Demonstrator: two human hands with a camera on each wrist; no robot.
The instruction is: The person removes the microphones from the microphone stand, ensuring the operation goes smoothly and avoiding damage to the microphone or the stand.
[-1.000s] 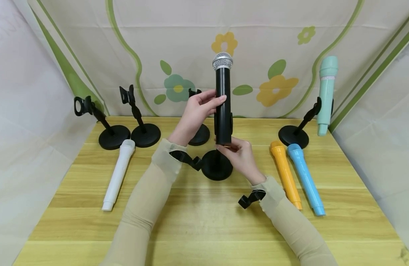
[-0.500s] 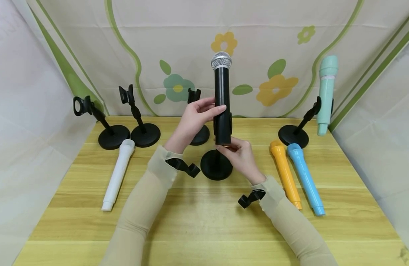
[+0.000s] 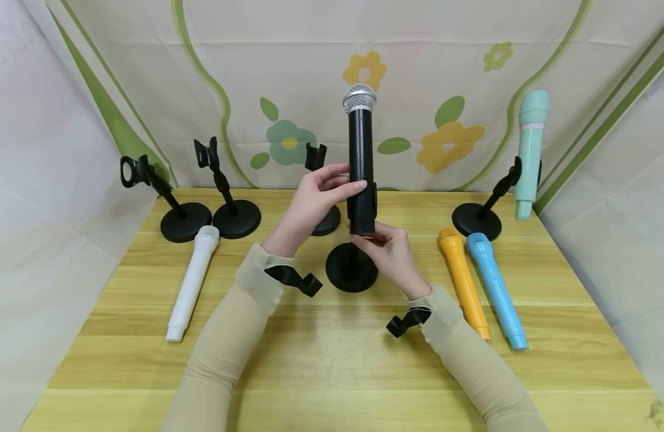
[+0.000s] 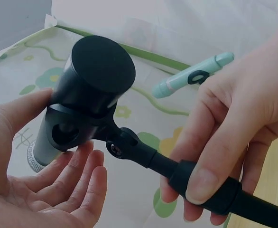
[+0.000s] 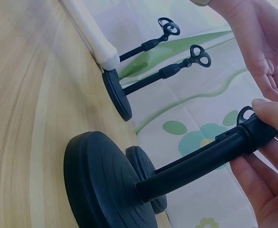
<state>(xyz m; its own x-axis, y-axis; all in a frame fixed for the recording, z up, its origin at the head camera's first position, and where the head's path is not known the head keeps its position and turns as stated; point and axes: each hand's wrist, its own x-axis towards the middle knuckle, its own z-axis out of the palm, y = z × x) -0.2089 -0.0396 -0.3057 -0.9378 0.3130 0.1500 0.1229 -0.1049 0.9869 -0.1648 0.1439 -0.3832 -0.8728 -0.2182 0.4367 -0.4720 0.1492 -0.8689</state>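
Note:
A black microphone (image 3: 361, 150) with a silver mesh head stands upright in the clip of a black desk stand (image 3: 351, 269). My left hand (image 3: 320, 195) holds the microphone's lower body, thumb across the front and fingers behind it. In the left wrist view the clip (image 4: 65, 128) wraps around the microphone body near its flat bottom end. Just below the microphone, my right hand (image 3: 388, 255) pinches the collar (image 5: 253, 135) on the stand's neck. The stand's round base rests on the table.
Stands with bare clips (image 3: 185, 222) (image 3: 236, 219) are at the back left; another stand (image 3: 325, 221) sits behind my left hand. A white microphone (image 3: 193, 285) lies left. Orange (image 3: 464, 285) and blue (image 3: 496, 291) microphones lie right. A mint microphone (image 3: 531, 150) is in a stand (image 3: 476, 221) at the back right.
My left hand has slid down the black microphone's body, its wrist dropping and shifting left. The right hand keeps its place on the stand's neck, and the microphone head has tilted very slightly left.

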